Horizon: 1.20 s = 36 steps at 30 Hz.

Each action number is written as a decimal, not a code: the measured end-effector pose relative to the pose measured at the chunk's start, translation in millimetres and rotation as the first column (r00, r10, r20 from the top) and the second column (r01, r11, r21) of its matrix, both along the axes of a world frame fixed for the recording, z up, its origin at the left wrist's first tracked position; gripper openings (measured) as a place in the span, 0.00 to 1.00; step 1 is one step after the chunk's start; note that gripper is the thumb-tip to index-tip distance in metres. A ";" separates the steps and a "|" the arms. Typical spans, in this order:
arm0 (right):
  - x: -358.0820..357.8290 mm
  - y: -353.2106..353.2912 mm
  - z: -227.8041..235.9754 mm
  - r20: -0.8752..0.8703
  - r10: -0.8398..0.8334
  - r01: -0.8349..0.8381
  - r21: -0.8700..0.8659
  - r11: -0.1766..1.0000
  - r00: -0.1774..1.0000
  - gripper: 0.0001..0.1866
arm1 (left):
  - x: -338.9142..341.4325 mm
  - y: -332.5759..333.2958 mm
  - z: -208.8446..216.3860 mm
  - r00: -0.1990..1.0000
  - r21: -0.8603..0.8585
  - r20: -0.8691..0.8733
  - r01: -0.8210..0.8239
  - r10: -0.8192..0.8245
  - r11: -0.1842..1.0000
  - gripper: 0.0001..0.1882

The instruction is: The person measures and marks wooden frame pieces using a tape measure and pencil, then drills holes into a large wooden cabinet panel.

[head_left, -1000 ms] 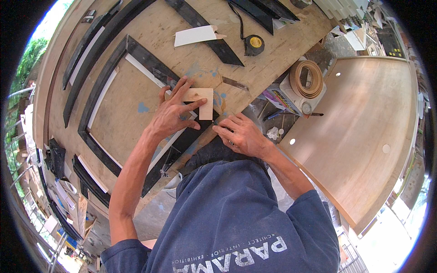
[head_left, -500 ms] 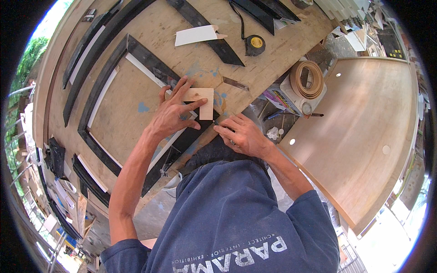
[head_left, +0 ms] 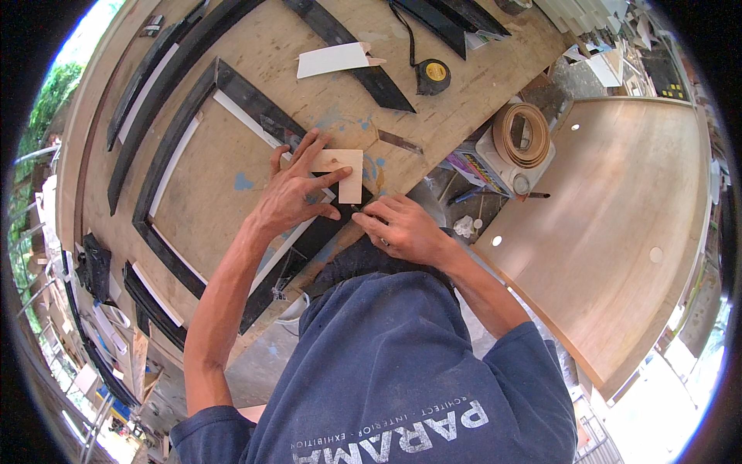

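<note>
On the workbench lies a frame of black strips (head_left: 176, 147) with white inner edges. Across its near-right corner sits a pale L-shaped wooden piece (head_left: 352, 172). My left hand (head_left: 290, 189) spreads its fingers over that piece and the black strip (head_left: 328, 226) beneath, pressing the wood down. Just right of it, my right hand (head_left: 406, 226) is closed in a pinch round a slim, dark, pen-like tool (head_left: 358, 209). The tool's tip touches or nearly touches the black strip by the lower end of the L-shaped piece; most of it is hidden by my fingers.
A tape measure (head_left: 433, 76) and a white offcut (head_left: 332, 60) lie farther back, among more black strips (head_left: 390, 93). Right of the bench edge, a roll of edging band (head_left: 522, 135) rests on a container, beside a large wooden panel (head_left: 603, 232).
My right hand has shifted slightly left, bringing the tool's tip along the black strip toward my left thumb. My left hand and the L-shaped piece have stayed in place.
</note>
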State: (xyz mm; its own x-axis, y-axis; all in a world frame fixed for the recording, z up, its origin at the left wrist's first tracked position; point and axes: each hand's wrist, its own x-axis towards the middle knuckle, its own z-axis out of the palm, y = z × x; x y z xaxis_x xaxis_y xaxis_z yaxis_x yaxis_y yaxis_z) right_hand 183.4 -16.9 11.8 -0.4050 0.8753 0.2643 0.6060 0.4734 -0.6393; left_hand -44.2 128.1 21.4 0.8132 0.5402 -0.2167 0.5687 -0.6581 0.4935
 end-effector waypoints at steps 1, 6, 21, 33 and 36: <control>-1.7 1.2 -0.6 0.008 0.005 -0.005 0.007 1.000 1.000 0.23 | 0.2 0.3 0.5 1.000 0.001 0.001 0.004 -0.004 1.000 0.41; -7.2 3.4 -4.9 0.028 0.021 -0.022 0.026 0.999 0.999 0.26 | -1.6 0.0 -0.3 1.000 0.013 0.013 0.012 -0.013 1.000 0.43; -8.9 9.6 -0.6 0.038 0.053 -0.054 0.026 0.998 0.998 0.27 | -0.4 -0.3 1.5 1.000 -0.004 0.008 0.006 -0.006 1.000 0.43; 2.8 2.2 5.3 0.071 0.014 -0.013 -0.014 1.000 0.997 0.22 | -0.6 -0.1 0.5 1.000 0.004 0.005 0.001 -0.001 1.000 0.42; 7.7 0.2 5.8 0.061 -0.015 0.013 0.021 1.000 0.998 0.17 | -1.0 -0.2 0.3 1.000 0.017 0.012 0.013 -0.013 1.000 0.43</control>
